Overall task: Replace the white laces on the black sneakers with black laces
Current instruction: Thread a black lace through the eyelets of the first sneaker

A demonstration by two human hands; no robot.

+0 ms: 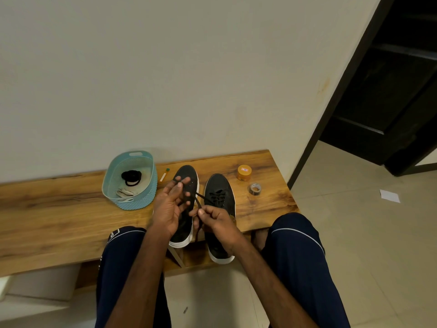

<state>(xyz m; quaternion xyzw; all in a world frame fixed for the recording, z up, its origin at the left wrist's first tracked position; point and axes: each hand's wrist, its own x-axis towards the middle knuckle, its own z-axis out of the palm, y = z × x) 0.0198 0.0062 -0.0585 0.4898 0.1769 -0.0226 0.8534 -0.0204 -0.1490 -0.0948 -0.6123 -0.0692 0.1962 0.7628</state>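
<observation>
I have the right hand (216,222) at the centre of the frame, thumb and forefinger pinched on a black lace (198,200) that runs up from the fingertips to the eyelets of the left-hand sneaker (188,175). The left hand (169,205) hovers over that same sneaker with its fingers spread and fairly straight; I cannot tell whether it holds any part of the lace. Just right of it stands the second sneaker (220,185), already threaded with black lacing, its heel hanging over the near edge of the wooden bench (59,209). Both shoes are black with white soles, toes pointing to the wall. Left of centre sits a teal basket (113,166) holding 1 coiled black lace (131,178) and the white laces (124,194). A small stick (164,174) lies between basket and shoe. Right of the shoes are an orange jar (244,172) and a roll of tape (255,188). A scrap of paper (389,196) lies on the floor at the right.
</observation>
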